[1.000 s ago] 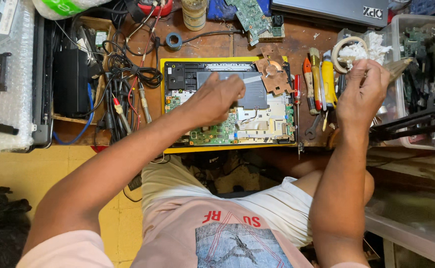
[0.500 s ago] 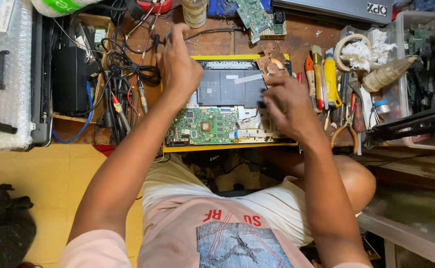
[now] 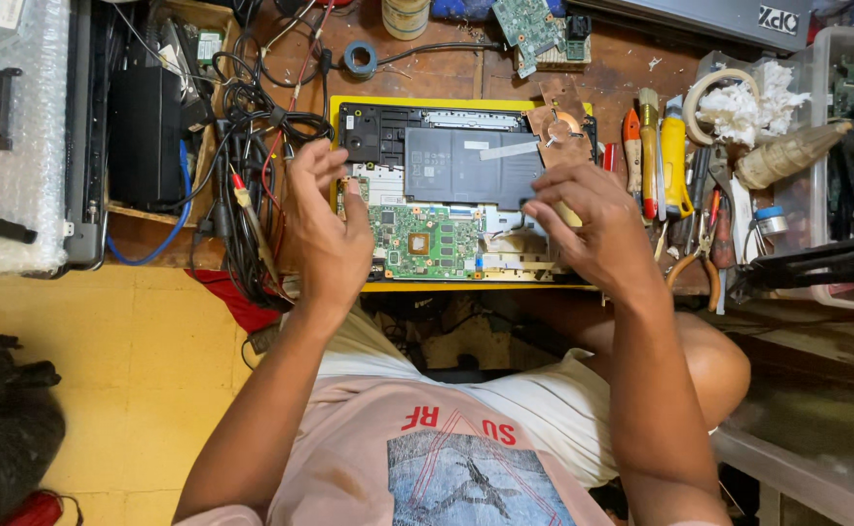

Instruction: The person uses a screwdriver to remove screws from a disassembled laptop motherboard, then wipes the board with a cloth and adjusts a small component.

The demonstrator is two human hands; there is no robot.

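An opened laptop base (image 3: 446, 136) lies on a yellow mat on the wooden bench, with its dark battery (image 3: 461, 166) at the back and a green circuit board (image 3: 427, 239) in front. My left hand (image 3: 334, 229) hovers over the laptop's left edge, fingers spread, holding nothing. My right hand (image 3: 593, 229) hangs over the right side of the laptop, fingers loosely curled, with nothing visible in it. A copper heat sink plate (image 3: 558, 122) rests at the laptop's back right corner.
Tangled cables (image 3: 252, 146) and a black box (image 3: 145, 131) crowd the left. Screwdrivers, a brush and pliers (image 3: 675, 185) lie to the right, beside a clear bin with rags (image 3: 748, 97). A spare green board (image 3: 529, 24) and a tape roll (image 3: 359, 58) sit behind.
My left hand drew back from the cables at the back left toward the laptop's left edge. My right hand lifted slightly and stays over the right side.
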